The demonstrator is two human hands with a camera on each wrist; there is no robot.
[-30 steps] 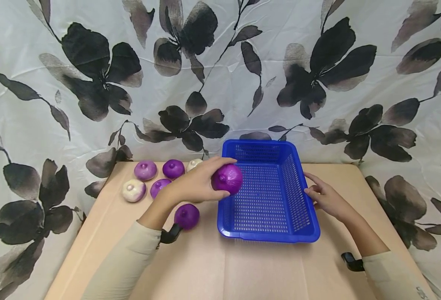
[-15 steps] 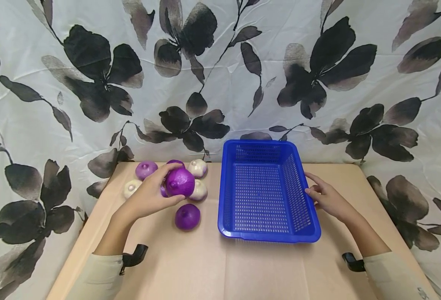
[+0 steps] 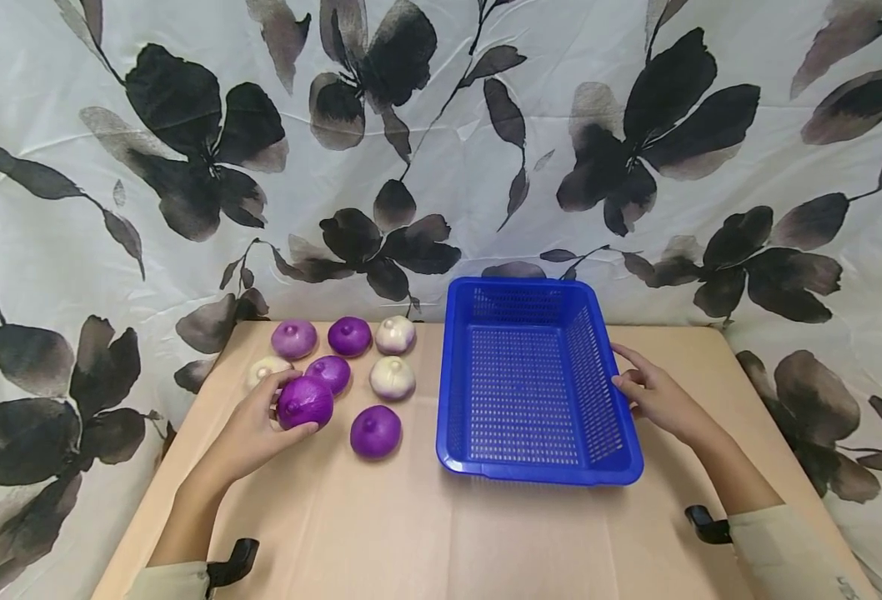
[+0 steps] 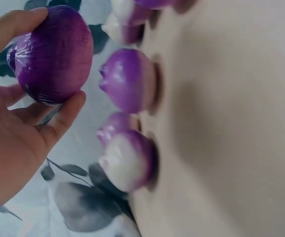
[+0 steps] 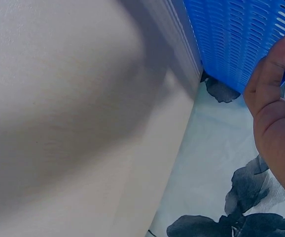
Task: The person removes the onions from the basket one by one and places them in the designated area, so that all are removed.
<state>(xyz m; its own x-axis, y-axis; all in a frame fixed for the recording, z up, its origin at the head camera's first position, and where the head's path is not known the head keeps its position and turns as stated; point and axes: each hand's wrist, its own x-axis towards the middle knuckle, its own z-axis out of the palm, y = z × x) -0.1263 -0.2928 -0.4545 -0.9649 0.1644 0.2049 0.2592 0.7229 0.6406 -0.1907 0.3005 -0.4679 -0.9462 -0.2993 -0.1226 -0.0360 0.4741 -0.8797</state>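
In the head view my left hand holds a dark purple onion between thumb and fingers. The left wrist view shows this onion raised above the table. My right hand grips the right rim of a blue plastic basket; in the right wrist view its fingers bend over the basket edge. Beside the held onion sit a purple onion and a pale onion, the latter partly hidden by my left hand. Another dark purple onion lies nearer the basket.
Farther back are a light purple onion, a purple one and two whitish onions, one at the rear and one in front of it. The wooden table ends against a floral cloth.
My left hand has carried the purple onion from the basket's left rim leftward and toward me, past the other onions. The right hand and the basket have stayed in place.
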